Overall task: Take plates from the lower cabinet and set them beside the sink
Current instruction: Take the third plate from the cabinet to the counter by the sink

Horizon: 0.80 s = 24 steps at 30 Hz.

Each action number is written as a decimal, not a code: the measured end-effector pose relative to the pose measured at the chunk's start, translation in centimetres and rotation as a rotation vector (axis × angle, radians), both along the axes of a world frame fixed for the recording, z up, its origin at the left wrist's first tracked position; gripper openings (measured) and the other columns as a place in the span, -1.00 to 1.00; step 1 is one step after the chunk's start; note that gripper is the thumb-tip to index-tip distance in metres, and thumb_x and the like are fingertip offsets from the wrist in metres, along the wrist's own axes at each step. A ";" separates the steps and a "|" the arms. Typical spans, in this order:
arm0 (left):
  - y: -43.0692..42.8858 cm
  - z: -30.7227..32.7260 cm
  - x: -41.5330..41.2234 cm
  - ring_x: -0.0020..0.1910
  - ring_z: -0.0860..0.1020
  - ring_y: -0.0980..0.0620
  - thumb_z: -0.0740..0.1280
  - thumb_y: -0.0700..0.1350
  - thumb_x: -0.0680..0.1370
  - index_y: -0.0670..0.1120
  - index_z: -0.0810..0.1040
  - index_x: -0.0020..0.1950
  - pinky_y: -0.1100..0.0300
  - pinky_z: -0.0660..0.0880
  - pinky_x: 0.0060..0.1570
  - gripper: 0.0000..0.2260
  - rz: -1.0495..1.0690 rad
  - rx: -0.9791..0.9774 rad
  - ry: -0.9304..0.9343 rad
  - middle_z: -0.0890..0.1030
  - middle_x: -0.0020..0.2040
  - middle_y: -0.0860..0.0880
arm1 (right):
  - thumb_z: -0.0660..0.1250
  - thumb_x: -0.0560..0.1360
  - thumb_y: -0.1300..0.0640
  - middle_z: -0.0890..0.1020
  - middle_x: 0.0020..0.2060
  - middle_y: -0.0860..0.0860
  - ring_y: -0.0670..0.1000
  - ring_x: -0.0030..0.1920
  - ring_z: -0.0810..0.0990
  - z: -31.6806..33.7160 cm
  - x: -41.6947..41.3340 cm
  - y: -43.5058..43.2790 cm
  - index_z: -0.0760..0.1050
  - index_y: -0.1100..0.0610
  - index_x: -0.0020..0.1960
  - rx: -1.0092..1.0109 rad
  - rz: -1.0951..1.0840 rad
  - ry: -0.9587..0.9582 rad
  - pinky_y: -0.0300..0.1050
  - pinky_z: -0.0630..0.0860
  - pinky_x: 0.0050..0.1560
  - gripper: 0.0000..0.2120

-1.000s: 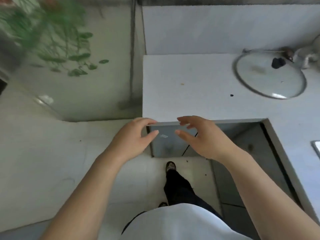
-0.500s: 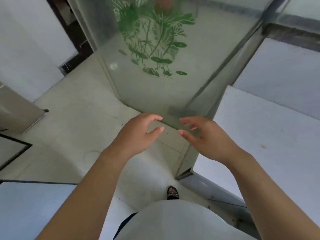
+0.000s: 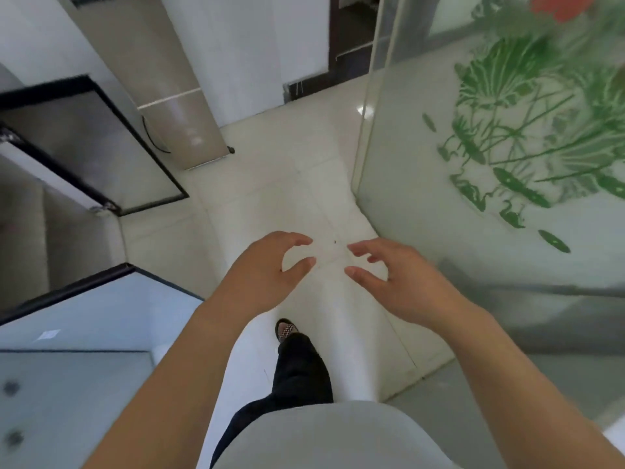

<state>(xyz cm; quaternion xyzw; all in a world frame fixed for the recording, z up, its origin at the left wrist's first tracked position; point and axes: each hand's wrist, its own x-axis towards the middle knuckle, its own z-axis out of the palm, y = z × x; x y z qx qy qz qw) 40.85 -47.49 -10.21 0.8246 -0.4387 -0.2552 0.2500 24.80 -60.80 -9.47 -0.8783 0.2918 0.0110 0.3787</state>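
My left hand (image 3: 267, 269) and my right hand (image 3: 395, 279) hover side by side over the pale tiled floor (image 3: 287, 184), fingers loosely curled toward each other and holding nothing. No plate, sink or lower cabinet interior shows in the head view. My foot in a patterned shoe (image 3: 286, 329) steps forward below the hands.
A frosted glass panel with a green plant print (image 3: 507, 157) stands on the right. A white counter with a dark edge (image 3: 84, 319) lies at lower left. Dark-framed doors (image 3: 101, 147) and a beige column (image 3: 169, 96) stand at upper left, a doorway (image 3: 351, 35) behind.
The view has swung left, away from the white counter with the glass lid, past the glass panel toward the floor and doorway. Both hands keep the same empty, curled pose.
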 end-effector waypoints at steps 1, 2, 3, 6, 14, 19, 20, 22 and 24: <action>-0.7 -0.4 1.8 0.18 0.42 0.23 0.23 0.09 0.55 0.11 0.44 0.29 0.38 0.31 -0.04 -0.69 0.006 0.002 -0.009 0.46 0.25 0.18 | 0.22 0.51 -0.14 0.48 0.20 -0.17 -0.18 0.13 0.45 -0.1 1.9 -0.8 0.38 -0.07 0.31 -0.011 0.018 0.007 -0.34 0.29 0.02 -0.61; -1.5 -0.6 3.5 0.20 0.42 0.21 0.23 0.09 0.55 0.11 0.44 0.29 0.37 0.28 0.00 -0.68 0.006 0.007 -0.019 0.47 0.27 0.16 | 0.22 0.51 -0.13 0.48 0.21 -0.16 -0.18 0.13 0.44 -0.1 3.9 -1.6 0.38 -0.06 0.31 -0.026 0.029 0.011 -0.34 0.29 0.03 -0.60; -2.3 -0.6 5.4 0.21 0.42 0.20 0.23 0.09 0.55 0.10 0.44 0.30 0.38 0.27 0.01 -0.68 0.001 0.011 -0.028 0.47 0.27 0.14 | 0.22 0.51 -0.14 0.48 0.20 -0.16 -0.18 0.12 0.44 0.0 5.8 -2.4 0.38 -0.07 0.32 -0.038 0.031 0.013 -0.33 0.29 0.04 -0.60; -4.4 0.1 10.7 0.22 0.42 0.17 0.22 0.10 0.55 0.09 0.44 0.30 0.35 0.28 0.02 -0.67 -0.013 0.024 -0.041 0.47 0.27 0.13 | 0.23 0.50 -0.16 0.48 0.17 -0.20 -0.19 0.09 0.46 0.8 11.3 -4.6 0.38 -0.10 0.30 -0.059 0.036 0.014 -0.33 0.33 0.01 -0.60; -6.0 1.8 24.1 0.24 0.42 0.15 0.22 0.11 0.55 0.12 0.42 0.29 0.29 0.33 0.08 -0.68 0.130 0.015 -0.074 0.46 0.28 0.14 | 0.23 0.50 -0.14 0.48 0.18 -0.22 -0.19 0.12 0.46 2.4 26.0 -7.8 0.38 -0.10 0.31 -0.054 0.149 -0.027 -0.32 0.32 0.03 -0.60; -5.4 1.6 31.2 0.22 0.41 0.18 0.22 0.10 0.55 0.12 0.42 0.30 0.34 0.25 0.07 -0.68 0.271 0.033 -0.082 0.46 0.28 0.14 | 0.23 0.50 -0.15 0.48 0.19 -0.23 -0.21 0.13 0.45 1.7 35.6 -9.2 0.37 -0.12 0.31 -0.024 0.303 -0.026 -0.51 0.26 -0.09 -0.61; -5.3 1.6 32.8 0.22 0.41 0.18 0.22 0.10 0.55 0.12 0.42 0.30 0.35 0.23 0.07 -0.68 0.305 0.035 -0.091 0.46 0.29 0.14 | 0.23 0.50 -0.15 0.48 0.18 -0.23 -0.21 0.13 0.45 1.6 37.7 -9.6 0.37 -0.12 0.31 -0.020 0.339 -0.025 -0.52 0.26 -0.09 -0.61; -5.4 1.5 35.9 0.23 0.40 0.18 0.22 0.10 0.55 0.12 0.41 0.30 0.37 0.21 0.09 -0.68 0.381 0.045 -0.097 0.46 0.30 0.15 | 0.22 0.50 -0.15 0.48 0.18 -0.23 -0.21 0.12 0.45 1.2 42.3 -10.3 0.37 -0.12 0.31 -0.020 0.424 -0.030 -0.51 0.27 -0.09 -0.61; -5.6 1.4 39.2 0.24 0.41 0.16 0.22 0.10 0.56 0.12 0.41 0.31 0.35 0.22 0.11 -0.67 0.464 0.065 -0.110 0.45 0.30 0.14 | 0.22 0.50 -0.16 0.48 0.18 -0.23 -0.21 0.12 0.45 1.0 47.1 -10.9 0.37 -0.12 0.31 -0.016 0.511 -0.037 -0.43 0.31 -0.07 -0.60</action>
